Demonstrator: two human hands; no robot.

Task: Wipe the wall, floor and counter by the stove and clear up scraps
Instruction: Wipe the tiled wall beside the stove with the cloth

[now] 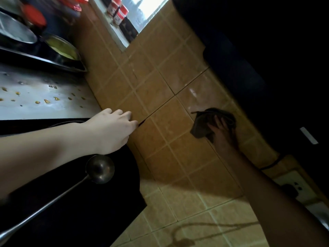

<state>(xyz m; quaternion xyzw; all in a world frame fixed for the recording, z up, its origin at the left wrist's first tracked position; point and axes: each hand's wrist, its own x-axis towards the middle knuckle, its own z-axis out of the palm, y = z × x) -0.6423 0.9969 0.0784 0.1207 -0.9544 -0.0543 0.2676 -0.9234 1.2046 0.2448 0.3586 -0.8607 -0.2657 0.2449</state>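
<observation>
**tilefan:** How far along are you with it?

**me:** Honestly, I'm guessing barely started. My right hand [222,134] is gripping a bunched dark cloth [208,122] and pressing it on the tan wall [160,86], right of centre in the frame. The tiles just above it are looking shiny, maybe damp. My left hand [114,129] is holding nothing: fingers loosely bent, tips touching the wall at the counter's edge.

**tilefan:** And the counter?

**me:** The counter [53,111] at mid left is still waiting, with yellowish scraps [46,101] dotted all over it. Pots are sitting on the stove [35,56] in the upper left, and a ladle [99,168] is lying at lower left. I can't see the floor at all.

**tilefan:** Any brands showing?

**me:** The red-lidded jars [119,13] at the top are carrying labels, but they're too blurry to read.
</observation>
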